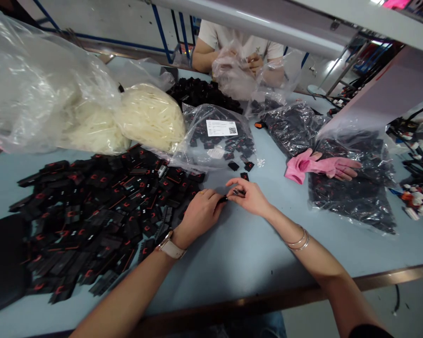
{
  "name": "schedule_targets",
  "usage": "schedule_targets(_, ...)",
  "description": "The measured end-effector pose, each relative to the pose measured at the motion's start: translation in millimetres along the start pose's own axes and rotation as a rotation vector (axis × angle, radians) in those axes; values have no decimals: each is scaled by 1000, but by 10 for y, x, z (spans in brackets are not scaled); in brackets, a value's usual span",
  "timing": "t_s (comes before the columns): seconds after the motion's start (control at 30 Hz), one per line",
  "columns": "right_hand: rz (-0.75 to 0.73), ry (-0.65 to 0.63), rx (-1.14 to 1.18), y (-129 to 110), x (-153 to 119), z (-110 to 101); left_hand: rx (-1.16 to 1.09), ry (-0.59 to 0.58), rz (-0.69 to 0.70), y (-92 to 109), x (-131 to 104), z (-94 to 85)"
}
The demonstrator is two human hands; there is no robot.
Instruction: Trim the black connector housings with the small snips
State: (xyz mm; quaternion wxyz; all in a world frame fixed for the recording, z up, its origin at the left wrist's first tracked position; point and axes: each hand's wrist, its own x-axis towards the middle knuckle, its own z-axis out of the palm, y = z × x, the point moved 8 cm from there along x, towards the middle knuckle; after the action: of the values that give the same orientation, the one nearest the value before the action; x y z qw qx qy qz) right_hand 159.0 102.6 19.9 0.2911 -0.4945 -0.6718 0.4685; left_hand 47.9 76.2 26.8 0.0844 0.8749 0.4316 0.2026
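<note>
My left hand [201, 212] is closed, its fingers pinching a small black part [223, 199] over the table. Just to the right, my right hand [248, 197] has its fingertips at the same part's right end, with another small dark piece [238, 192] between thumb and fingers. The pile of black connectors with red clips [105, 211] spreads to the left of my left hand. Beyond my hands lies a clear bag of black parts [218, 136] with a white label, and a few loose black pieces [248, 166] sit at its near edge.
Large clear bags of cream-coloured parts [151, 115] stand at the back left. Pink gloves [320, 166] rest on bags of black parts [352, 202] at the right. Across the table a person [239, 51] handles a clear bag. Cables [421, 159] lie at the far right.
</note>
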Motion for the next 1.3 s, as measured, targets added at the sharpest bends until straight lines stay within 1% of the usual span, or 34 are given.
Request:
schedule_targets(0.13, -7, 6, -148, -71, -18, 8, 2, -13, -5, 4, 8, 2)
schedule_targets(0.27, -40, 68, -259, -124, -33, -39, 12, -11, -10, 2, 10, -5)
schedule_targets(0.33, -96, 48, -298, -143, -37, -28, 8, -4, -10, 4, 8, -11)
schedule_targets(0.4, -175, -6, -355, -161, -45, 10, 0, 1, -9, 4, 6, -12)
schedule_targets(0.47, -257, -41, -449, -178, -63, 46, 1, 0, -11, 0, 3, -7)
schedule_targets(0.57, -357, -46, -613, -211, -109, 95, 3, -11, -14, -9, -2, 7)
schedule_targets(0.67, -396, -45, -710, -246, -155, 155, -2, -27, -17, -16, -5, 19)
schedule_targets(0.77, -372, -59, -750, -259, -167, 198, -3, -37, -11, -13, -6, 28)
schedule_targets(0.87, -334, -72, -664, -258, -140, 189, -17, -22, -11, -13, -4, 17)
schedule_targets(0.93, -312, -34, -492, -265, -115, 128, -26, -8, -20, -21, -2, 8)
schedule_targets(1.0, -252, 88, -257, -240, -93, -3, -24, -10, -29, -27, 0, 10)
schedule_targets(1.07, -170, 256, -27, -165, -101, -146, -22, -18, -30, -26, 3, 13)
schedule_targets(1.13, -134, 372, 111, -103, -127, -218, -23, -22, -32, -23, 7, 8)
schedule_targets(1.2, -108, 425, 162, -50, -139, -229, -24, -23, -32, -18, 10, -5)
schedule_targets(1.3, -17, 439, 209, 58, -126, -192, -22, -27, -27, -6, 13, -19)
